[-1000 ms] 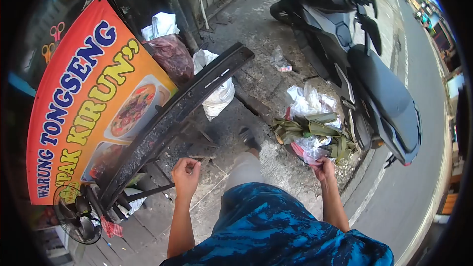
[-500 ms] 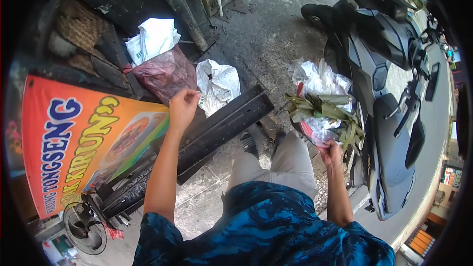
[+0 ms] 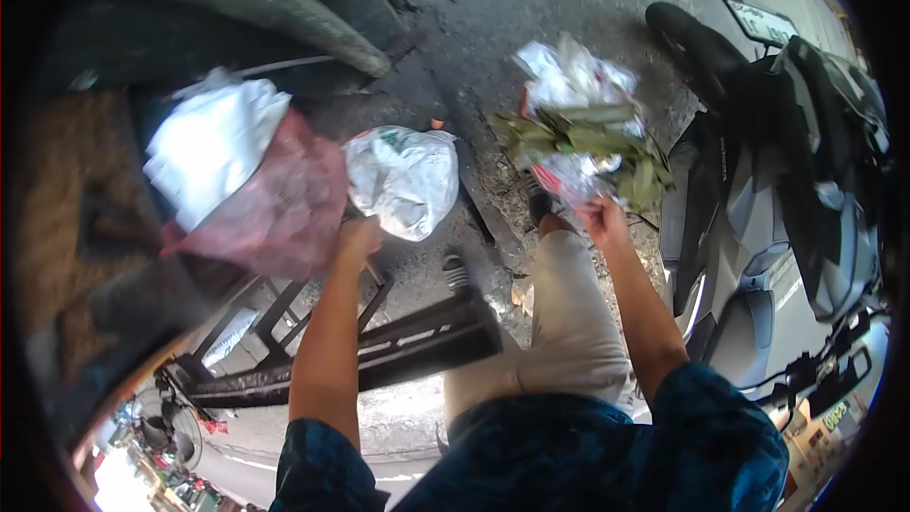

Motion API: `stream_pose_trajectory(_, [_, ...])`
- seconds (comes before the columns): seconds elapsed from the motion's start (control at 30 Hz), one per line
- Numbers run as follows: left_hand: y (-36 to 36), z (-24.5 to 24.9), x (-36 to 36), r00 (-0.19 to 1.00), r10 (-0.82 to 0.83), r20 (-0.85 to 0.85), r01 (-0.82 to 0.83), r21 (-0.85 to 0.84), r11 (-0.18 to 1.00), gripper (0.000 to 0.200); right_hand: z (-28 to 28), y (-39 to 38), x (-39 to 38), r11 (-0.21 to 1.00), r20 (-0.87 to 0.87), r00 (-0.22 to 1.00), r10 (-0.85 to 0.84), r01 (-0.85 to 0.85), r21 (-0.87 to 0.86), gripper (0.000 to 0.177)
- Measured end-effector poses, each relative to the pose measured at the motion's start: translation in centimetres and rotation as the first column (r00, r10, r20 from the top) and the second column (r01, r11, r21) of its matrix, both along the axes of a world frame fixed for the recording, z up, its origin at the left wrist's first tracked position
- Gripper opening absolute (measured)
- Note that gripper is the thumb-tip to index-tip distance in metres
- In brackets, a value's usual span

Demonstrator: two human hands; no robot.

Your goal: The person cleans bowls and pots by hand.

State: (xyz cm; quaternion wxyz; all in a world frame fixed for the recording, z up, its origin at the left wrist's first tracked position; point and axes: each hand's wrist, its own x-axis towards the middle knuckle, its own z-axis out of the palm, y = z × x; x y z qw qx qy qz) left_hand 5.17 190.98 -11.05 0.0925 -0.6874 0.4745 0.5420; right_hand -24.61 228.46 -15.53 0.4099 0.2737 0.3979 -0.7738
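My right hand (image 3: 604,220) is closed on the lower end of a clear plastic bag (image 3: 575,188) with some red on it. Long green-brown leaves (image 3: 569,136) lie across the bundle, and more crumpled clear plastic (image 3: 578,76) sits at its far end. On the other side, my left hand (image 3: 360,239) has its fingers curled together, slightly blurred; what they hold, if anything, is hidden. Just beyond its fingertips is a dirty white sack (image 3: 406,180). A translucent dark red plastic bag (image 3: 284,204) bulges left of that hand, with a white sack (image 3: 218,147) in its top.
A black metal trough (image 3: 417,346) stands close in front of my legs. The parked motorbike (image 3: 758,199) fills the right side. At the upper left a pole (image 3: 275,9) slants over the concrete floor (image 3: 502,19). A fan (image 3: 175,431) is at lower left.
My view has turned and moved forward past the trough. The right hand still carries the plastic and leaves. The left hand is now lower, beside the white sack; the orange banner has left view.
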Motion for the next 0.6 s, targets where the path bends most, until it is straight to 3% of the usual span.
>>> stream_pose_trajectory(0.07, [-0.9,-3.2,0.4,0.997,0.081,-0.002,-0.081,0.074,0.994,0.024,-3.9,-3.3,-3.0,0.999,0.030,0.999,-0.023,0.022,0.038,0.028])
stream_pose_trajectory(0.13, [-2.6,-7.6,2.3,0.992,0.126,0.008,-0.126,0.178,0.976,0.052,-8.9,-5.4,-5.5,0.999,0.036,0.999,-0.013,0.012,0.041,0.035])
stream_pose_trajectory(0.23, [-3.9,-12.2,3.2,0.980,0.199,0.029,-0.197,0.315,0.928,0.065,-15.7,-8.2,-8.8,0.999,0.013,1.000,-0.010,0.011,-0.049,0.033])
stream_pose_trajectory(0.27, [-4.0,-12.2,2.5,0.953,0.299,0.057,-0.300,0.349,0.888,0.069,-16.4,-9.4,-9.6,0.998,0.047,0.997,-0.055,0.055,0.001,0.032])
stream_pose_trajectory(0.3, [-4.2,-12.4,1.9,0.915,0.394,0.090,-0.398,0.373,0.838,0.073,-17.5,-10.2,-10.2,0.994,0.026,0.997,-0.069,0.071,-0.081,0.031])
stream_pose_trajectory(0.4, [-4.6,-13.7,1.8,0.891,0.451,0.054,-0.425,0.451,0.785,0.071,-21.1,-11.8,-11.7,0.990,0.032,0.992,-0.121,0.123,-0.071,0.031])
stream_pose_trajectory(0.43, [-3.7,-13.7,1.2,0.906,0.423,0.029,-0.412,0.296,0.862,0.063,-22.1,-12.0,-12.0,0.990,0.044,0.991,-0.126,0.129,-0.063,0.031])
stream_pose_trajectory(0.6, [-4.0,-16.6,3.7,0.865,0.493,-0.098,-0.442,0.319,0.839,0.036,-26.0,-12.0,-12.8,0.988,0.022,0.989,-0.143,0.144,-0.052,0.029])
